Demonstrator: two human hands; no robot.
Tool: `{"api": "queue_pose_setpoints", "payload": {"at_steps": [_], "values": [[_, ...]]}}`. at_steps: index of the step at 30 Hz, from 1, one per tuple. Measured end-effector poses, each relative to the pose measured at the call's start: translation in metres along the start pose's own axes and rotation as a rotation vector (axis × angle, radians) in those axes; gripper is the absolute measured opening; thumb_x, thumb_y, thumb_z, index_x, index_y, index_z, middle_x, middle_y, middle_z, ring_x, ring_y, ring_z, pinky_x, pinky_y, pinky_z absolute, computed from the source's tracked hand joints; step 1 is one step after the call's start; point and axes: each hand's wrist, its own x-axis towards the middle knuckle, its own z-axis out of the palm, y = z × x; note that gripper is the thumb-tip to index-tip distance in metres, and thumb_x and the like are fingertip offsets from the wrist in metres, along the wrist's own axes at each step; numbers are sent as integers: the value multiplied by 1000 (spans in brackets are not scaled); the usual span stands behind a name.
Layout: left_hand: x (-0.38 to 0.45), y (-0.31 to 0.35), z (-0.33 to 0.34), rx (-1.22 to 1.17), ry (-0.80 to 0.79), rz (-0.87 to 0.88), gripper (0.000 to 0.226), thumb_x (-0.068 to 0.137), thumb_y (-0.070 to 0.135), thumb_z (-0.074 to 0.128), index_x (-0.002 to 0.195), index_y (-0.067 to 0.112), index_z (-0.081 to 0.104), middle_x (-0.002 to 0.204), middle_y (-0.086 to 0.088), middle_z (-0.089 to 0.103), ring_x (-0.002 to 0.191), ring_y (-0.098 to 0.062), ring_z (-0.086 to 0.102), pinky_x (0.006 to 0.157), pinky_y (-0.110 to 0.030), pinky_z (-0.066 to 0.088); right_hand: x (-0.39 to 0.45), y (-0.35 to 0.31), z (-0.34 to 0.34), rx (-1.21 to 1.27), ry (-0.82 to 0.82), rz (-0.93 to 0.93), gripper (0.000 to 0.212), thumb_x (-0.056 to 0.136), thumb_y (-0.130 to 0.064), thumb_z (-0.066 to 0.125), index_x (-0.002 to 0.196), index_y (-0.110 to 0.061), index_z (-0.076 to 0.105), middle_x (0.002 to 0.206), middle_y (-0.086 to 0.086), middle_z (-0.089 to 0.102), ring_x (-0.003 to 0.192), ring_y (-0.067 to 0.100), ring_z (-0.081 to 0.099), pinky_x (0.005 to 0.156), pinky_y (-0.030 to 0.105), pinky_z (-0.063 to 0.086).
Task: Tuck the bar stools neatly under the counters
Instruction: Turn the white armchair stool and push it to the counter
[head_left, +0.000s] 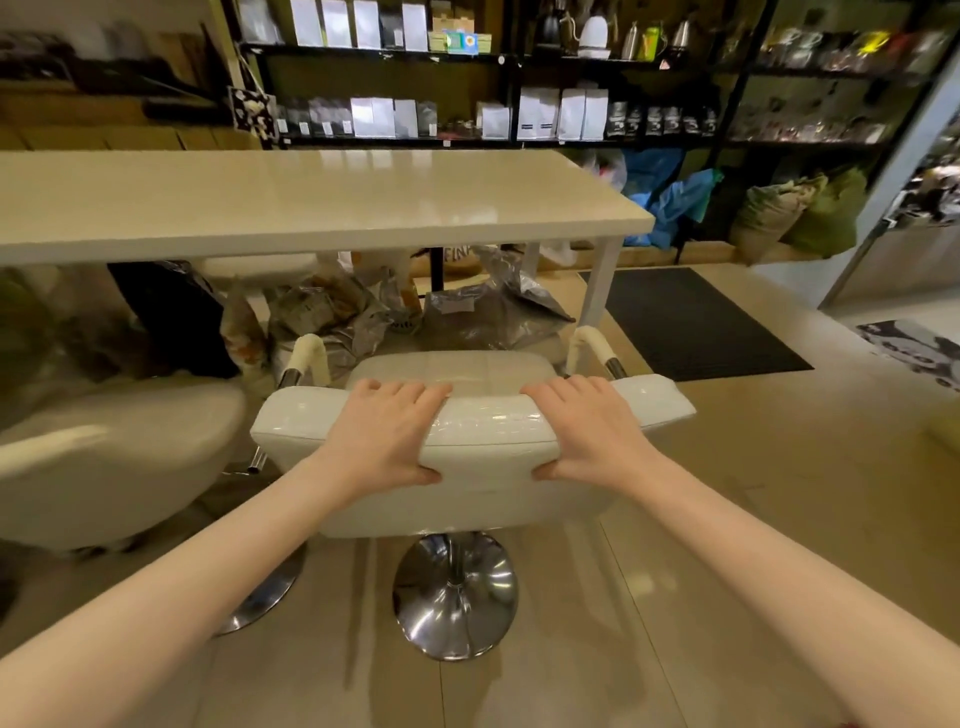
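A person stands behind a white bar stool (480, 447) that faces the counter (311, 208). The left hand (382, 434) and the right hand (592, 434) both clamp the top of the stool's backrest: fingers curl over the upper edge toward the counter, and each thumb presses the rear face below. The two hands sit about evenly either side of the backrest's middle, so neither is clearly nearer the counter.

The stool lies short of the counter, on the person's side of its front edge. Its seat and both padded armrests (589, 345) are still out in the open, and its chrome round base (454, 595) rests on the floor well back from the counter's edge. The backrest's long axis runs roughly parallel to that edge, tilted slightly, with its right end a little farther from the counter in this view. The counter's white leg (600, 283) stands just beyond the right armrest.

The coming move probably turns on one relation: the counter lies straight ahead of the hands, across the backrest's long axis, so a level push from both hands should carry the seat under it. The right armrest looks close to the counter's leg and may need steering clear. Crumpled bags (467, 306) under the counter could block the base. A second stool (119, 457) stands to the left of the gripped one, also short of the counter.
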Motion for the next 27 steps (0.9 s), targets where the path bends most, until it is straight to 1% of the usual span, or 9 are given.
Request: {"api": "queue_pose_setpoints", "payload": {"at_steps": [2, 4, 8, 11, 14, 18, 23, 25, 27], "values": [[3, -3, 2, 10, 24, -11, 86, 51, 58, 79, 120, 14, 51, 106, -3, 66, 95, -25, 62, 80, -41, 44, 4, 4, 3, -3, 30, -10, 82, 43, -49, 86, 111, -13, 56, 98, 4, 65, 84, 25, 59, 72, 36, 45], [9, -7, 3, 10, 35, -24, 83, 50, 58, 79, 114, 12, 55, 102, -3, 67, 91, -26, 63, 79, -42, 45, 11, 9, 4, 6, 54, -19, 82, 42, -49, 87, 110, -13, 57, 96, 4, 66, 82, 25, 60, 71, 36, 46], [21, -17, 3, 16, 84, -25, 80, 51, 57, 79, 112, 11, 56, 103, -5, 68, 92, -27, 63, 85, -46, 43, 25, 18, 6, 21, 86, -29, 80, 45, -48, 86, 109, -10, 58, 96, 6, 66, 83, 27, 61, 71, 38, 48], [31, -23, 3, 28, 99, -6, 79, 49, 57, 81, 109, 10, 58, 97, -6, 69, 87, -27, 64, 87, -48, 43, 31, 23, 8, 25, 113, -15, 77, 45, -47, 87, 107, -10, 59, 95, 7, 67, 82, 27, 61, 69, 37, 48], [37, -31, 4, 60, 116, 23, 78, 46, 57, 82, 104, 10, 60, 90, -5, 70, 81, -25, 66, 86, -47, 45, 37, 22, 11, 19, 150, 5, 75, 45, -46, 87, 105, -10, 60, 92, 6, 67, 78, 26, 60, 67, 35, 45], [37, -49, 4, 95, 118, 32, 78, 44, 57, 83, 102, 10, 60, 87, -5, 70, 76, -25, 66, 81, -46, 45, 50, 11, 20, 31, 173, 24, 73, 47, -47, 86, 105, -10, 60, 92, 5, 66, 78, 26, 59, 68, 34, 43], [7, -80, 22, 91, 79, -75, 78, 44, 54, 84, 103, 11, 59, 89, -5, 69, 77, -25, 65, 77, -43, 45, 81, -26, 42, 36, 183, -40, 73, 45, -39, 89, 105, -12, 59, 92, 4, 66, 78, 23, 59, 70, 30, 38], [9, -85, 26, 79, 77, -119, 78, 44, 54, 85, 104, 12, 59, 89, -5, 70, 77, -25, 66, 77, -43, 45, 94, -24, 46, 33, 177, -52, 73, 43, -38, 90, 104, -10, 60, 91, 5, 67, 78, 23, 60, 71, 30, 43], [25, -90, 27, 83, 78, -115, 78, 43, 54, 85, 103, 11, 61, 88, -6, 70, 77, -25, 66, 78, -45, 46, 108, -15, 48, 35, 165, -31, 76, 41, -40, 91, 104, -10, 61, 91, 6, 67, 78, 25, 61, 72, 32, 47]]}}
